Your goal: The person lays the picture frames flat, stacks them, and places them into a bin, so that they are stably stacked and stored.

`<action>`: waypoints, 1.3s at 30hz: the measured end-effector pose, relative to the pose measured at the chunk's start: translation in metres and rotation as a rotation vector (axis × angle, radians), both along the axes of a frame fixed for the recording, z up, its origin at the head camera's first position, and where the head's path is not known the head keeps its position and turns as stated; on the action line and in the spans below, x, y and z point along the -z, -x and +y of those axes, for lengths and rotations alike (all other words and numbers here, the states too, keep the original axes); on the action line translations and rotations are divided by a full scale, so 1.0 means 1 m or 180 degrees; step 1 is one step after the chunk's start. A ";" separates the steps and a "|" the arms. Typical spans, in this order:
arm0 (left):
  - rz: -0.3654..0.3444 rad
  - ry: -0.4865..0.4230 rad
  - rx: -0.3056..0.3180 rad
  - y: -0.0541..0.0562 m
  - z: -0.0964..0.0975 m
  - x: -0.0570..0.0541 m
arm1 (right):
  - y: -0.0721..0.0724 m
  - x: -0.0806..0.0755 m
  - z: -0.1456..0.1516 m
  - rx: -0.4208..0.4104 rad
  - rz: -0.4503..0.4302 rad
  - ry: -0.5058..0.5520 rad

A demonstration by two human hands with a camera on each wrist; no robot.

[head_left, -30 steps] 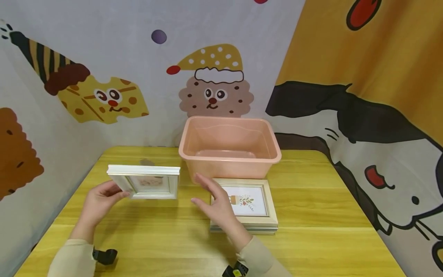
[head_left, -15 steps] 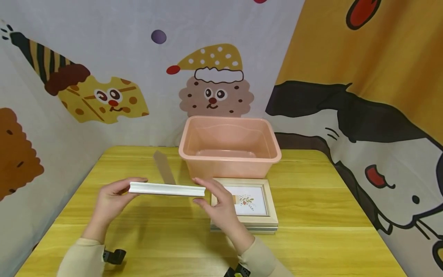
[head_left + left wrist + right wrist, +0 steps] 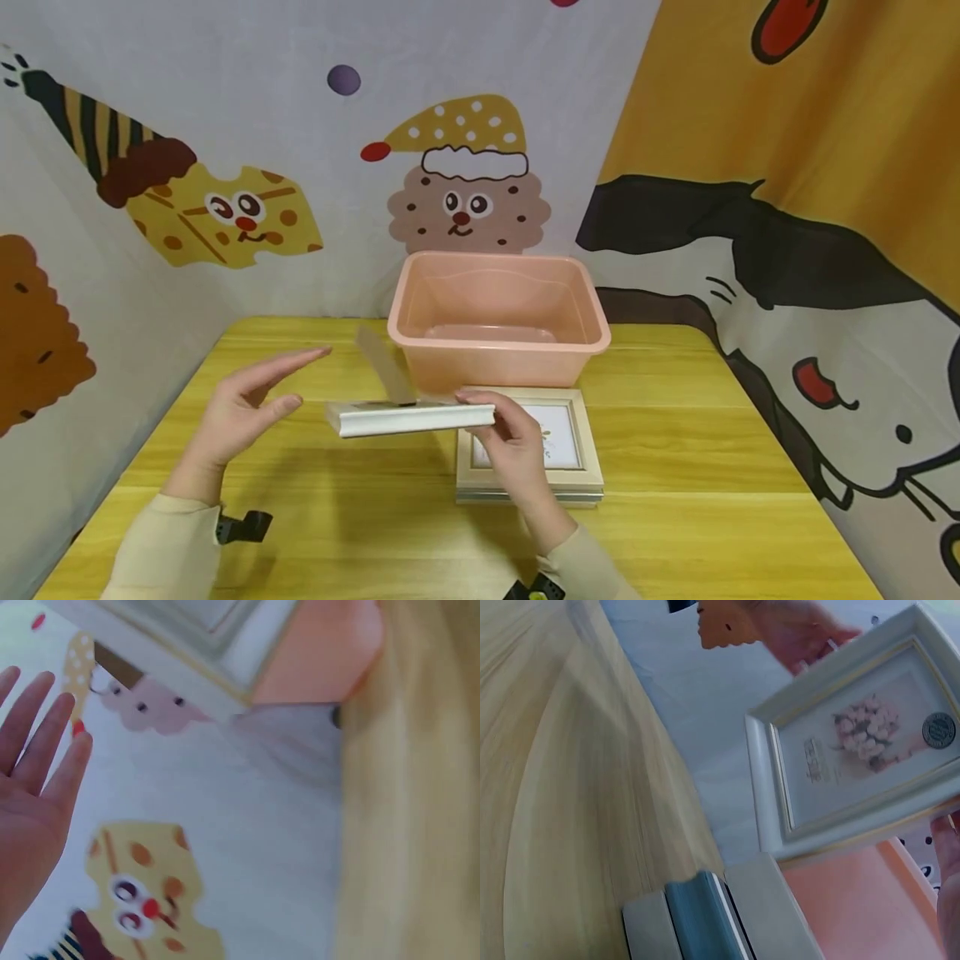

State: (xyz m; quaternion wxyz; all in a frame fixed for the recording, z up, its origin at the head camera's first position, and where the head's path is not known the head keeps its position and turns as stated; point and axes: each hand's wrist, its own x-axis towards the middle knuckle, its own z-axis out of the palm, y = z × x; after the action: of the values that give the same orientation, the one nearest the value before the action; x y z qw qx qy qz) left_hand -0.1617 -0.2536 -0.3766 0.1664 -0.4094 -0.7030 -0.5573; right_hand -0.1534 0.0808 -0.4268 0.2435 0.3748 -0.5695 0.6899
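Note:
My right hand (image 3: 513, 442) pinches the right end of a white picture frame (image 3: 412, 422), thumb below and fingers above. Raised over the table, the frame lies almost flat, its front edge towards me. From its back a grey-brown stand leg (image 3: 384, 364) sticks up. Its picture of pink flowers, with a dark round seal, shows in the right wrist view on the white frame (image 3: 862, 742). My left hand (image 3: 243, 408) is off the frame, to its left, with fingers extended. Spread fingers of that left hand (image 3: 34, 780) also show in the left wrist view.
Right of centre lies a stack of picture frames, a cream frame (image 3: 589, 442) on top, partly behind my right hand. In the right wrist view, a blue-grey frame edge (image 3: 703, 915) sits within the stack. Behind stands a pink plastic bin (image 3: 498, 364) on the wooden table (image 3: 690, 417).
The frame has tipped from showing its picture to nearly flat and moved right. My right hand has taken hold of it; my left hand has let go and drawn back.

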 end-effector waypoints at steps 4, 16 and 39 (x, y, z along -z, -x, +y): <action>0.0233 0.0530 -0.0167 0.003 0.015 -0.026 | 0.001 0.001 0.006 -0.0182 0.0065 0.0034; 0.0373 0.1502 -0.0062 0.015 0.046 -0.036 | 0.002 0.000 0.028 -0.0111 0.0023 0.0248; -0.0758 0.0213 -0.0100 0.019 0.061 0.006 | 0.007 -0.001 0.060 -0.0352 -0.0546 0.1411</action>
State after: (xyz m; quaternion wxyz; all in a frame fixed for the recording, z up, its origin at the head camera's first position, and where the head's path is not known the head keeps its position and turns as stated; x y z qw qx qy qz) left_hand -0.1810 -0.1928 -0.3828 0.0766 -0.3345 -0.7423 -0.5756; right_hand -0.1601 0.1404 -0.4261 0.2325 0.2828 -0.4014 0.8396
